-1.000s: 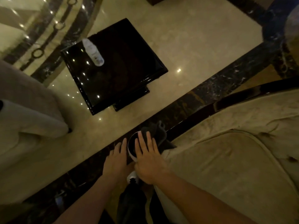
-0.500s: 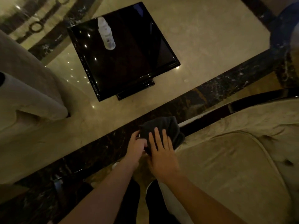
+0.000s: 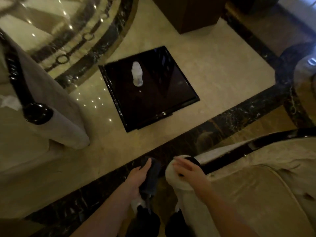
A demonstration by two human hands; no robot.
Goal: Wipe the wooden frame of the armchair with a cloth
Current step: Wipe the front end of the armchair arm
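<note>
A beige armchair [image 3: 256, 189] fills the lower right, with a dark glossy wooden frame [image 3: 239, 149] running along its arm to a round dark end cap. My left hand [image 3: 138, 177] holds a dark cloth [image 3: 151, 178] that hangs down beside the chair's front, off the frame. My right hand [image 3: 186, 170] rests on the front end of the arm by the round cap, fingers spread, holding nothing.
A black glossy side table [image 3: 153, 100] stands on the marble floor ahead, with a plastic bottle [image 3: 137, 76] on it. A second upholstered chair [image 3: 42, 108] with a dark arm cap is at left. A brown cabinet [image 3: 188, 12] stands at the far top.
The cloth came off the arm's end and now hangs in my left hand to the left of it. My right hand stays on the arm end. The view has pulled back.
</note>
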